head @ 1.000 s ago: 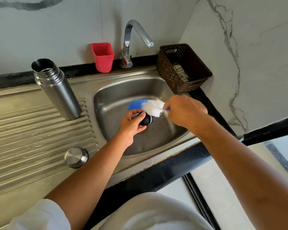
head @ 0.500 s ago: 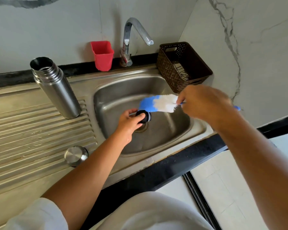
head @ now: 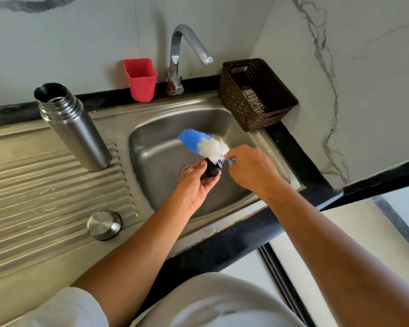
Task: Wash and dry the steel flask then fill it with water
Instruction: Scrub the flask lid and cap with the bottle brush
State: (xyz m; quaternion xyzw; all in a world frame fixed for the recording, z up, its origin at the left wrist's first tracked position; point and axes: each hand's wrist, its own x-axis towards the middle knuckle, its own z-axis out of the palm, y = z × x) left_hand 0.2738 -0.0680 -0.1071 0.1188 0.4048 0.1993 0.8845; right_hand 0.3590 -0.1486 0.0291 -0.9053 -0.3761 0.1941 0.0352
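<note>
The steel flask (head: 73, 126) stands upright and uncapped on the ribbed drainboard, left of the basin. Its steel cap (head: 103, 224) lies on the drainboard nearer me. Over the sink basin (head: 156, 149), my left hand (head: 196, 182) holds a small black stopper (head: 211, 170) between the fingertips. My right hand (head: 250, 171) grips the handle of a blue-and-white bottle brush (head: 203, 145); its white bristles press on the stopper. No water runs from the tap (head: 187, 46).
A red plastic cup (head: 141, 79) stands behind the sink, left of the tap. A dark woven basket (head: 257, 95) with a cloth inside sits at the sink's back right corner. Marble walls close the back and right. The black counter edge (head: 234, 241) runs in front.
My right hand drew the brush away to the right, then brought it back onto the stopper. The left hand turned palm-up with the stopper. The flask and cap stayed put.
</note>
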